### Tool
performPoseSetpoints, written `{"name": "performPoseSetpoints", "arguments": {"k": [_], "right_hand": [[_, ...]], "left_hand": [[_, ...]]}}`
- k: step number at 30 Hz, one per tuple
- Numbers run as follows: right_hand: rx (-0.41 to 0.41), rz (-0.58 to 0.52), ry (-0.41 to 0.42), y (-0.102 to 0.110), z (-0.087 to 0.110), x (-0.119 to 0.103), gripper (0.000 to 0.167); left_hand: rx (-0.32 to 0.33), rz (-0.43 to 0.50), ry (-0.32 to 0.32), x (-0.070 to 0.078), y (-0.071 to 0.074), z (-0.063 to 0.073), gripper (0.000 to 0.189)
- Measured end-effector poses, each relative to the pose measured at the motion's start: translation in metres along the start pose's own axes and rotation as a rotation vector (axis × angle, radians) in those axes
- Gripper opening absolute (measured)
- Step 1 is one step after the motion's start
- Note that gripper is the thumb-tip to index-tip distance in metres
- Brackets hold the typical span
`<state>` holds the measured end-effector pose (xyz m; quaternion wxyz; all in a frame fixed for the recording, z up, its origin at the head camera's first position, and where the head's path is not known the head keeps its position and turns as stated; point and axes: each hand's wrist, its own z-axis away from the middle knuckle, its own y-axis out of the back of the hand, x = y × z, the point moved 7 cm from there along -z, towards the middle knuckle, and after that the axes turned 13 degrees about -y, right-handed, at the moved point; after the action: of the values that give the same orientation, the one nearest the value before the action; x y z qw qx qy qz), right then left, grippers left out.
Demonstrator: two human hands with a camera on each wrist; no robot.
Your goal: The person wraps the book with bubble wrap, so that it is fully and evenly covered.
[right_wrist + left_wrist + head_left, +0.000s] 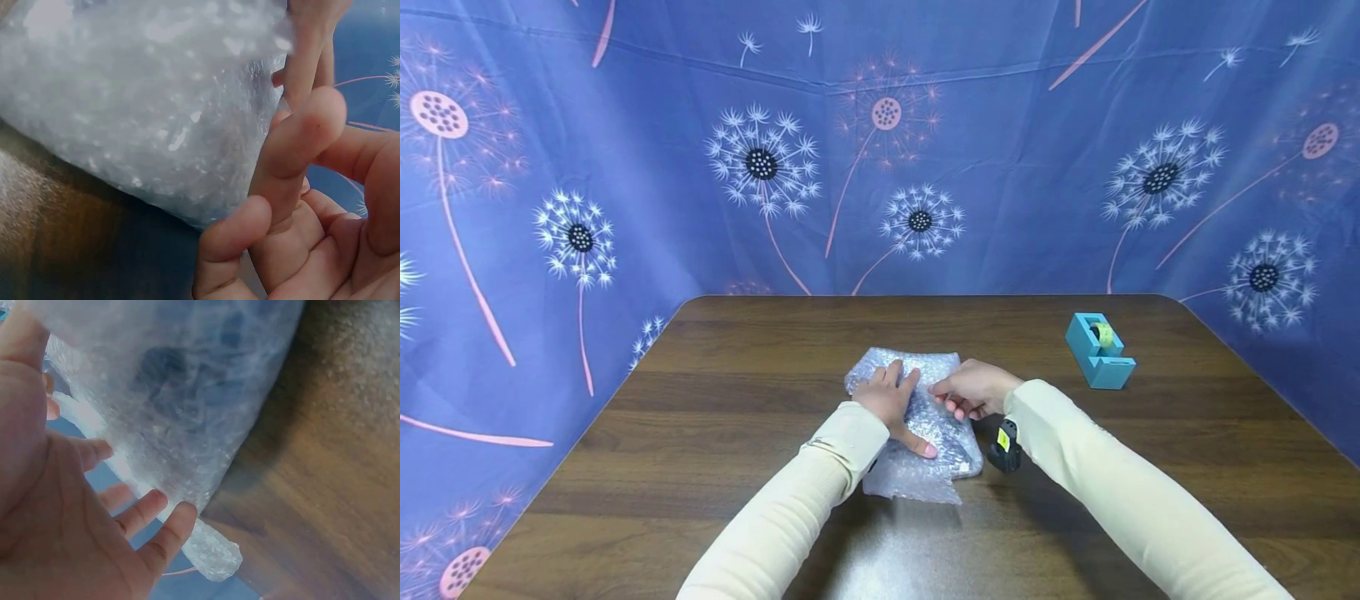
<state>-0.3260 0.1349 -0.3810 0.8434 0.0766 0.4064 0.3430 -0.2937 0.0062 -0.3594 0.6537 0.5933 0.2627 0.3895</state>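
Note:
A flat package of clear bubble wrap (936, 429) lies on the wooden table, a loose flap sticking out at its near end. Dark patches show through the wrap (187, 381) in the left wrist view. My left hand (887, 404) rests across the top of the package, fingers spread and fairly straight, thumb stretched toward the near side. At the right edge, my right hand (977, 388) has curled fingers, and its thumb and index finger pinch at the bubble wrap. Bent fingers (287, 150) stand close beside the wrap in the right wrist view, hiding the pinch point.
A light blue tape dispenser (1103, 367) with a yellowish roll (1102, 334) stands at the back right of the table (737, 358). Behind the table hangs a blue cloth (1015, 167) with dandelion prints. A black wrist camera (1006, 446) sits under the right sleeve.

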Motion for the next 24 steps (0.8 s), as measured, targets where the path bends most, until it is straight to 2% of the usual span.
{"name": "performPoseSetpoints", "arguments": {"k": [4,10,14,17,19,21,24], "right_hand": [[-0.017,-0.007,-0.004,-0.001,-0.001,0.002,0.028],[0.008,0.016,-0.005,-0.004,-0.004,0.005,0.027],[0.114,0.136,0.022,-0.002,-0.003,0.003,0.029],[0.256,0.333,0.051,0.003,-0.001,-0.002,0.040],[0.319,0.436,0.056,0.005,0.002,-0.003,0.047],[0.338,0.506,0.066,0.008,0.005,-0.002,0.052],[0.317,0.474,0.098,0.011,0.009,-0.002,0.051]], "left_hand": [[-0.018,-0.011,-0.006,0.001,0.001,0.000,0.119],[0.007,0.018,-0.021,0.004,0.006,0.004,0.118],[-0.007,-0.006,-0.016,0.006,0.007,0.007,0.118],[-0.016,-0.037,-0.008,0.009,0.010,0.008,0.117],[-0.013,-0.053,0.000,0.010,0.012,0.009,0.116],[-0.016,-0.063,0.008,0.011,0.012,0.009,0.116],[-0.028,-0.076,0.018,0.011,0.012,0.008,0.116]]}}
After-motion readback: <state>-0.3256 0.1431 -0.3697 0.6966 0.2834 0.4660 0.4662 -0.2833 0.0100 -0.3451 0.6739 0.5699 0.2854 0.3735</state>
